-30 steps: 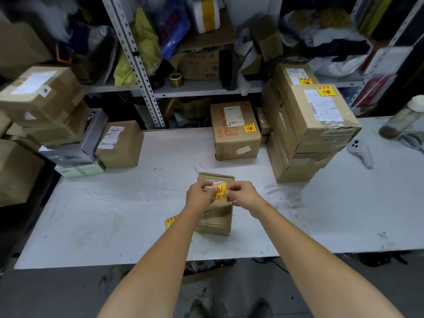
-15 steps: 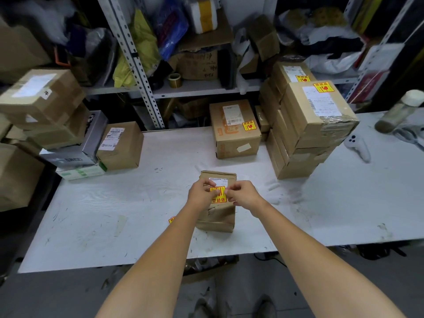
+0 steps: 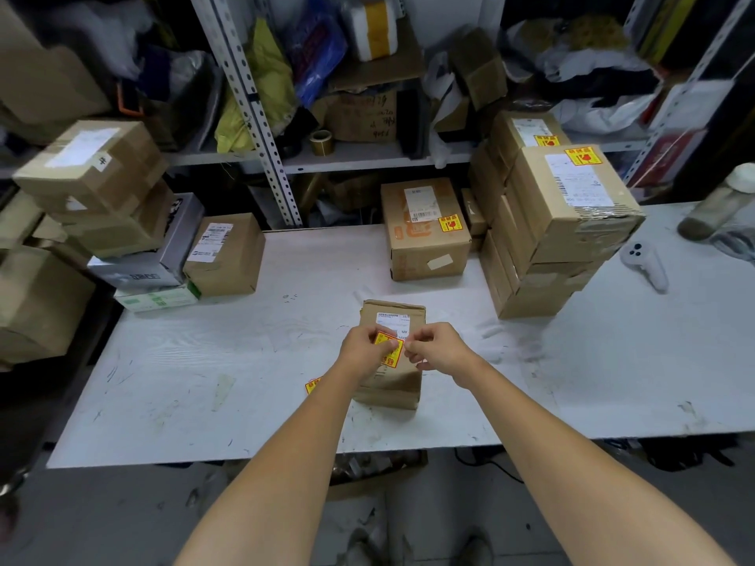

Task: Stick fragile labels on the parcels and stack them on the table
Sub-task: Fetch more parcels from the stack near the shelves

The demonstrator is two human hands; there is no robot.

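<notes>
Our left hand (image 3: 365, 349) and right hand (image 3: 439, 347) both pinch the fragile label (image 3: 390, 354) | above small parcel (image 3: 392, 381), front of bench (image 3: 245, 361) | step: apparently positioning it | next: we press flat, then stack.

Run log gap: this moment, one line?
labelling | left hand, right hand pinch fragile label | over parcel on table | not stacked

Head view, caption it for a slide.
Left hand and right hand pinch a fragile label over a small parcel.
</notes>
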